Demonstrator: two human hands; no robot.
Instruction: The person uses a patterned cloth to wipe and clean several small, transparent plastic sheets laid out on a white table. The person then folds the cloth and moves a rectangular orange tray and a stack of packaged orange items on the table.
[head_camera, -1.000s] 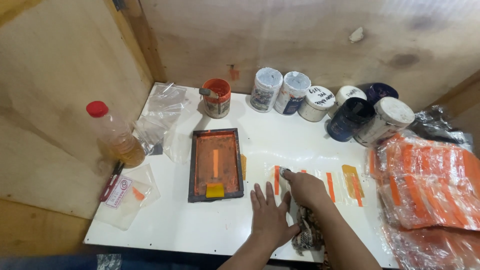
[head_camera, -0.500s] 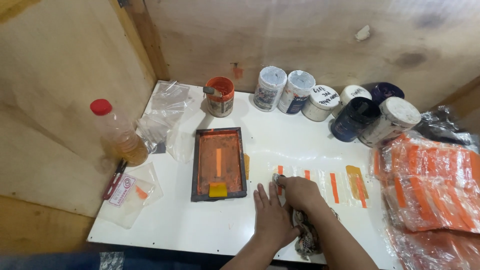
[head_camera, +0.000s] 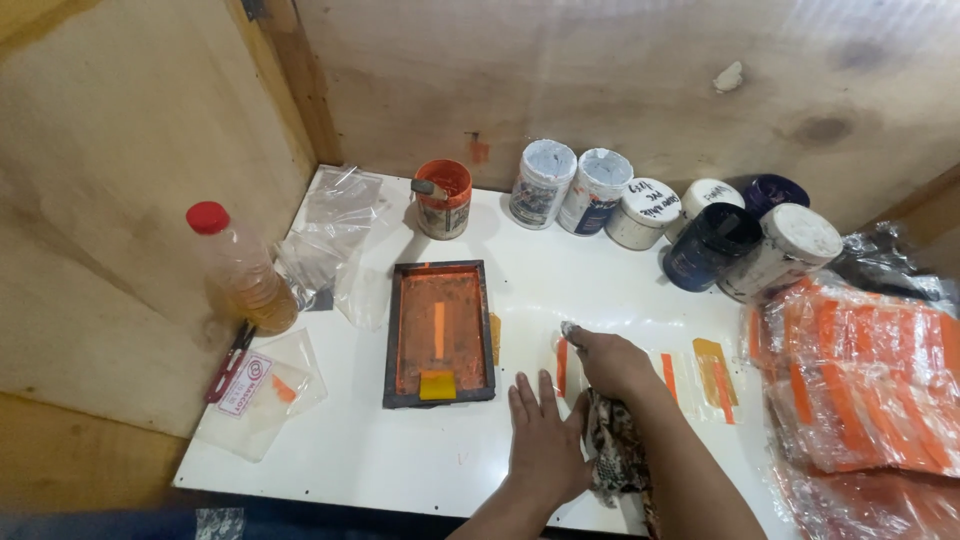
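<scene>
White table (head_camera: 330, 450) under me: my left hand (head_camera: 545, 440) lies flat, fingers spread, steadying; my right hand (head_camera: 612, 362) is clenched on a rag (head_camera: 612, 450), wiping best with short, firm strokes beside the clear bag (head_camera: 566, 362).

The tabletop (head_camera: 330, 450) is smooth, glossy white board. Walls are rough, matt plywood (head_camera: 600, 70). The patterned rag (head_camera: 612, 455) is soft cloth. The bottle (head_camera: 240, 270) and bags (head_camera: 870, 380) are shiny clear plastic. The printing frame (head_camera: 440, 333) looks matt, paint-stained.
</scene>
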